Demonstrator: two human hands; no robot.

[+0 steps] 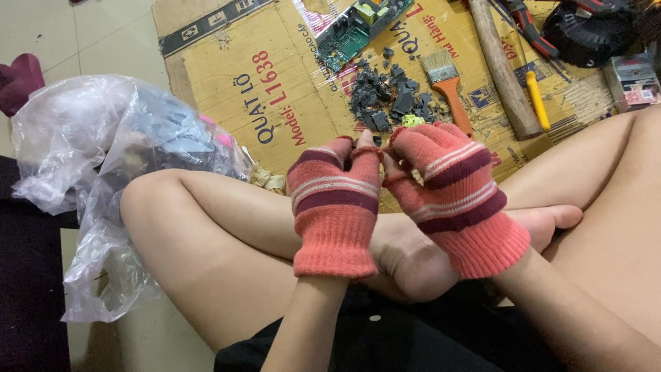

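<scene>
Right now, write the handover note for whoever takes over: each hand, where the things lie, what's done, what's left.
Left hand: striped fingerless glove, fingertips pinched against the right's; any small piece between them is hidden.
Right hand: same glove, same pinch, held above the crossed legs.
On the cardboard: pile of dark broken bits, circuit board, orange brush, wooden handle.
Plastic bag lies to the left.
Done: dark material already broken up.
Left: cannot tell from this view.

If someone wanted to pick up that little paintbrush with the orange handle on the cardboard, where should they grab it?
Probably by the orange handle of the paintbrush. It lies flat on the cardboard with the bristles pointing away and the handle end nearest the right hand. The handle's long sides look clear, so coming from above and pinching across it with the fingers seems easiest, keeping off the dark broken pieces on its left.
</scene>
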